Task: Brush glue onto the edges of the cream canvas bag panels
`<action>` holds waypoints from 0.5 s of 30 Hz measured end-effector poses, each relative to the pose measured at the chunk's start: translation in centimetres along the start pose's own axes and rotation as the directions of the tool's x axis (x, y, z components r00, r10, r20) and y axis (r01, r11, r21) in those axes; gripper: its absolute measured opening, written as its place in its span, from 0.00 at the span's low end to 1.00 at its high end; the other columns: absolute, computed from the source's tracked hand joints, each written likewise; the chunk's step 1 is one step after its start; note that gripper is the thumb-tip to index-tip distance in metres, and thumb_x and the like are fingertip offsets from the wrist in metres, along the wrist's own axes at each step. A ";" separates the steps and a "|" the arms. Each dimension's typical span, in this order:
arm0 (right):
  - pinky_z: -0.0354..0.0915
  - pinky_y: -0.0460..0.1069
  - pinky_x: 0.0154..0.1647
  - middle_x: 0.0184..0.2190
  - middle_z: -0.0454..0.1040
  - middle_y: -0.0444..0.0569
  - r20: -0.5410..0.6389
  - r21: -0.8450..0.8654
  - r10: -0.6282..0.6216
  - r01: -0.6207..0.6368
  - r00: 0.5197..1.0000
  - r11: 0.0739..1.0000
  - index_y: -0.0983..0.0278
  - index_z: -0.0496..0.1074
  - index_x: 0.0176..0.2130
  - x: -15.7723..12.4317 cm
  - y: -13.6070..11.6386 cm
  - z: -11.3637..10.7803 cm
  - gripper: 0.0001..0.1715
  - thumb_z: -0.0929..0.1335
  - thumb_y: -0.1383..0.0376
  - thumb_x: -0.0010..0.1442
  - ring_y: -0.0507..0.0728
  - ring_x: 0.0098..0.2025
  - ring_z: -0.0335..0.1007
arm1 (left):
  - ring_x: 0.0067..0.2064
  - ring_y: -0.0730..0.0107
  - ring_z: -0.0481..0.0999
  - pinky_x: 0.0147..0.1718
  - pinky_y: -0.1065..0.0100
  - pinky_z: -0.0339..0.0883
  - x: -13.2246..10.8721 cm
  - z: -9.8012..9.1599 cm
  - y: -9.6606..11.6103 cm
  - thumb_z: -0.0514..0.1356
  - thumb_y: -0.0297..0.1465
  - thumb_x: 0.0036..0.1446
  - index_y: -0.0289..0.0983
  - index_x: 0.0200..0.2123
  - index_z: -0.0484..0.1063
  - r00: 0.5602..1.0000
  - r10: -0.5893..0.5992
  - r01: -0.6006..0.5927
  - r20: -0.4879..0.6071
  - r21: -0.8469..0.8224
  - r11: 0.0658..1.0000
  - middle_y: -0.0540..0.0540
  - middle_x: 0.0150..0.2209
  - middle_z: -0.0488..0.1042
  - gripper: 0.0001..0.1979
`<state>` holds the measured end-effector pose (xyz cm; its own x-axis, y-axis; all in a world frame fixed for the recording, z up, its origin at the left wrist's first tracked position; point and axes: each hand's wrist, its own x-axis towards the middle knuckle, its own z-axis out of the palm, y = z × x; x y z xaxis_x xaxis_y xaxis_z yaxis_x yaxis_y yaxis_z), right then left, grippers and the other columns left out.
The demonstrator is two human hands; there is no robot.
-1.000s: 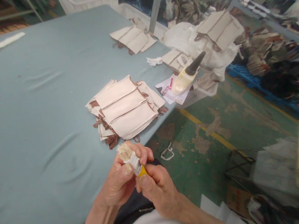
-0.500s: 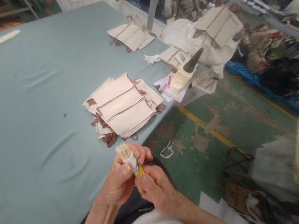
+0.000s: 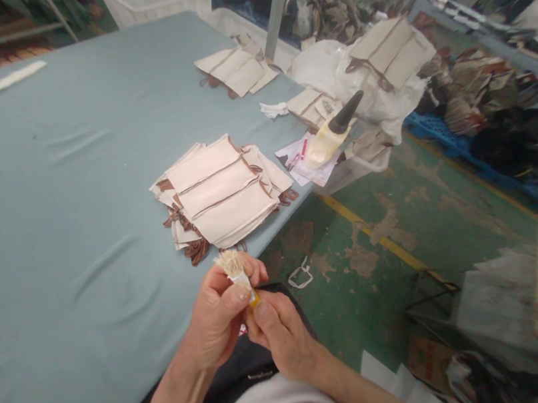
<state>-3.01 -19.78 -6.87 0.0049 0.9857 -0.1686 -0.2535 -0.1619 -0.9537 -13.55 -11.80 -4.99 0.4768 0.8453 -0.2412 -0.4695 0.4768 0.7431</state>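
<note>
Both hands meet over my lap at the near edge of a table covered in blue-grey cloth. My left hand is closed round the head of a small brush with stiff pale bristles and a metal ferrule. My right hand pinches the brush's yellow handle just below. The bristles point up and away from me. A fanned stack of cream fabric pieces with brown trim lies on the table just beyond the hands.
A cream glue bottle with a dark nozzle lies on papers at the table's right edge. More cream pieces lie farther back, and a white bag with a stack sits to the right. Green floor with clutter lies beyond.
The brush has tilted slightly and my left thumb has shifted over its ferrule. Both hands stay together in the same place.
</note>
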 end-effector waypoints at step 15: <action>0.40 0.47 0.20 0.18 0.49 0.35 -0.036 0.218 0.122 -0.112 0.992 0.970 0.59 0.57 0.23 0.6 2.5 -0.5 0.45 0.62 0.26 0.68 0.47 0.19 0.40 | 0.13 0.84 0.62 0.09 0.79 0.55 0.5 3.2 -0.4 0.79 0.38 0.47 0.39 0.28 0.69 0.936 0.051 0.056 -0.349 0.288 0.956 0.58 0.23 0.75 0.21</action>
<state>-3.16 -19.59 -9.52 0.0082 0.9561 -0.2928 -0.4568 -0.2569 -0.8517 -10.74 -12.38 -3.39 0.1629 0.8992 -0.4060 -0.2081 0.4336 0.8768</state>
